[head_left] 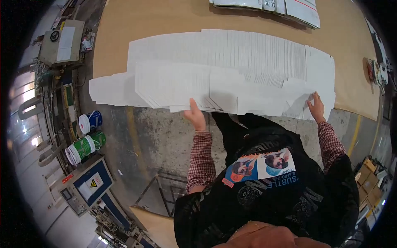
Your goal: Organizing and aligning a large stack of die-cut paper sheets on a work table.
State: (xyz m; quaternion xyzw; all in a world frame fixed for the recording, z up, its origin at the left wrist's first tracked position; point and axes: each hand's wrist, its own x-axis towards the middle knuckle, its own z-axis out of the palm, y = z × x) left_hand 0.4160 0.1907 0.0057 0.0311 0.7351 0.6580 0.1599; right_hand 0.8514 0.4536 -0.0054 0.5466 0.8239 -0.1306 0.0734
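Wide rows of white cardboard sheets (173,80) lie fanned and overlapping along the near side of a brown table. My left hand (195,116) is at their near edge, left of the middle. Its thumb rests over the edge, with the other fingers closed against the sheets and partly hidden. Near the right end of the rows, my right hand (317,109) touches the white sheets with its fingertips, thumb and fingers apart. The near sheets cover part of a longer row of narrow, stepped edges behind them.
A strapped bundle of white cardboard (285,10) lies at the far side of the brown table (165,16). Buckets (84,144) and a blue machine panel (93,182) stand at left. A metal frame (159,192) is by my left arm; cardboard boxes (368,182) are at lower right.
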